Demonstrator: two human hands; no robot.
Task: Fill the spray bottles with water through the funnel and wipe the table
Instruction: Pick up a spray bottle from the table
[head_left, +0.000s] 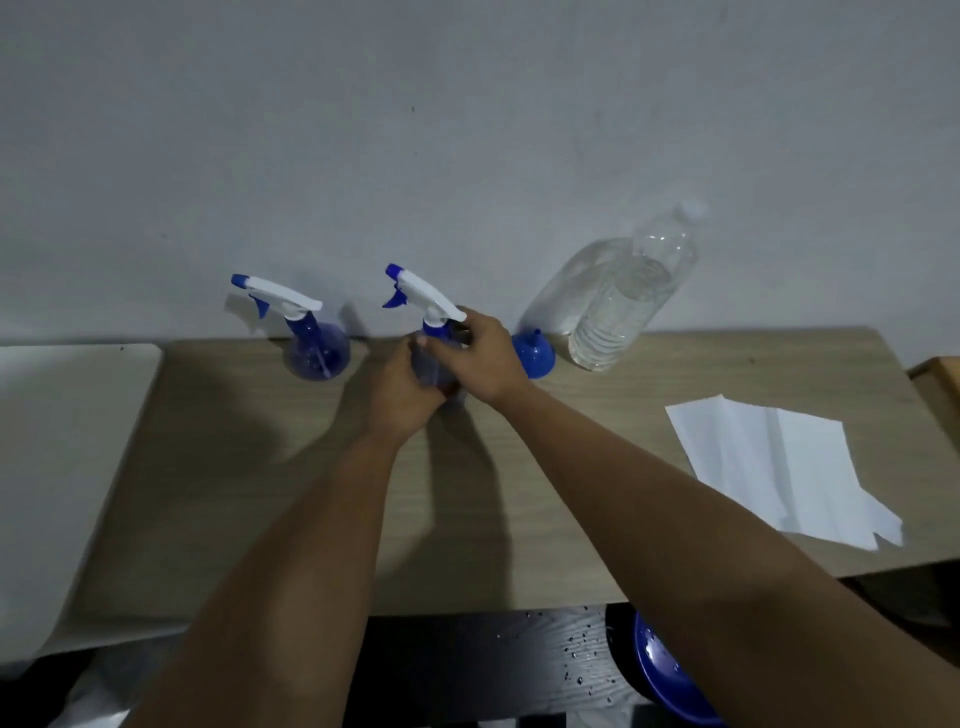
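Gripping an unlabelled spray bottle (428, 332), both hands (447, 364) overlap

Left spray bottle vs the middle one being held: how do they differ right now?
The left spray bottle stands free on the table, untouched; the middle spray bottle is gripped by both hands, the left hand round its body, the right hand at its neck. The left one's round blue body shows fully; the middle one's body is mostly hidden. Both have white trigger heads with blue nozzles pointing left, still on.

Both arms reach forward, left grip (402, 387) and right grip (480, 353) curled (fingers closed).
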